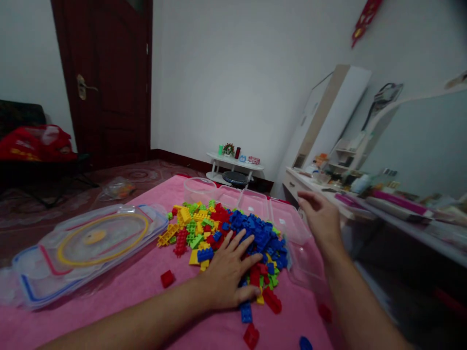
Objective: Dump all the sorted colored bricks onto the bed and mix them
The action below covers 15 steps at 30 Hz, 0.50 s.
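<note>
My left hand (229, 272) lies on the front of a pile of toy building bricks (257, 231), its fingers spread and nothing gripped. Blue bricks heap up at the pile's right, with red, yellow and green ones mixed toward the left. Over the table's right side my right hand (321, 216) is raised, fingers loosely apart and slightly bent, with no brick visible in it. Closest to it is a clear plastic container (292, 221) at the pile's right edge. A single red brick (167, 279) lies left of my left wrist.
Clear lids with coloured rims (47, 287) are stacked on the pink tablecloth (131, 301) at left. More clear containers (255, 200) line the pile's far side. Loose bricks, including a red one (251, 335), lie near the front edge. A cluttered dressing table (302, 181) stands at right.
</note>
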### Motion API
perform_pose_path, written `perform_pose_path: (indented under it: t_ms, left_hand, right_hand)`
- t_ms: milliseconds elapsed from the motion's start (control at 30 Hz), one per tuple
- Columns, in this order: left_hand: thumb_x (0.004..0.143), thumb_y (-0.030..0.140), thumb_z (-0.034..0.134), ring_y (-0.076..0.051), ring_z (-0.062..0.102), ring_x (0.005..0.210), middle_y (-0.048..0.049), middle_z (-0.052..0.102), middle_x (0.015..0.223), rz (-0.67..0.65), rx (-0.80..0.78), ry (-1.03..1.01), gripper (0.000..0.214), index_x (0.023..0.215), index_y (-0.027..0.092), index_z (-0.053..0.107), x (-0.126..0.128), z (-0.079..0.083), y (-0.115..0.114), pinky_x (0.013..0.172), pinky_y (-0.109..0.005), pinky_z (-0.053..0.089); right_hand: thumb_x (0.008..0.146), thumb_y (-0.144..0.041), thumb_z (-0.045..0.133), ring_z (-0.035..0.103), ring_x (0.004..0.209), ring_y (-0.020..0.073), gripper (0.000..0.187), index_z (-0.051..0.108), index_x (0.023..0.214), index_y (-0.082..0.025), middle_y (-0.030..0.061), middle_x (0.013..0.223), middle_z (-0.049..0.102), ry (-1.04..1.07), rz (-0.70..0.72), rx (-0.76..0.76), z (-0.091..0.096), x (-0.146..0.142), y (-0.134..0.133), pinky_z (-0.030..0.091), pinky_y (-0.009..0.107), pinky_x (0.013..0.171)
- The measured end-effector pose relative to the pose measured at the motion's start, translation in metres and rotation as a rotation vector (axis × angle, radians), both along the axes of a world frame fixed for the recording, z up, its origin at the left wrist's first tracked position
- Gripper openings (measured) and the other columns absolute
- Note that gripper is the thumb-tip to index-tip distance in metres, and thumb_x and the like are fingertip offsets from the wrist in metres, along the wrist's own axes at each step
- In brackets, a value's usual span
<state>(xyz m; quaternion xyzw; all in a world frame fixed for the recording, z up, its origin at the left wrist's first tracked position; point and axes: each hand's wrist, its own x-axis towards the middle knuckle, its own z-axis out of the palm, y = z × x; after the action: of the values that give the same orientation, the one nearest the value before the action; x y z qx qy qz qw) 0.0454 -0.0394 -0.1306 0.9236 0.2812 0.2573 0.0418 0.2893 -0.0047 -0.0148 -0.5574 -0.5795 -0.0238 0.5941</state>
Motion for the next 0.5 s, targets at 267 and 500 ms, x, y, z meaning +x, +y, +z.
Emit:
perform_pose_path:
  t_ms: [267, 500]
  left_hand:
    - [0.079, 0.06, 0.05, -0.033, 0.015, 0.141, -0.0053, 0.027, 0.151, 0.017, 0.049, -0.035, 0.064, 0.136, 0.033, 0.042, 0.002, -0.009, 0.0, 0.112, -0.059, 0.009]
    - [0.08, 0.062, 0.049, -0.033, 0.017, 0.14, -0.0061, 0.029, 0.15, 0.024, 0.073, -0.047, 0.064, 0.136, 0.033, 0.043, 0.004, -0.013, 0.001, 0.111, -0.059, 0.008]
  right_hand:
    - [0.073, -0.026, 0.056, 0.063, 0.098, 0.0222, 0.034, 0.07, 0.102, -0.014, 0.01, 0.104, 0.07, -0.516, -0.132, -0.717, -0.058, 0.095, 0.027, 0.046, 0.031, 0.088]
    - [0.075, -0.039, 0.06, 0.059, 0.11, 0.0303, 0.051, 0.063, 0.115, -0.008, 0.0196, 0.118, 0.062, -0.497, -0.299, -0.762, -0.076, 0.105, 0.038, 0.044, 0.038, 0.092]
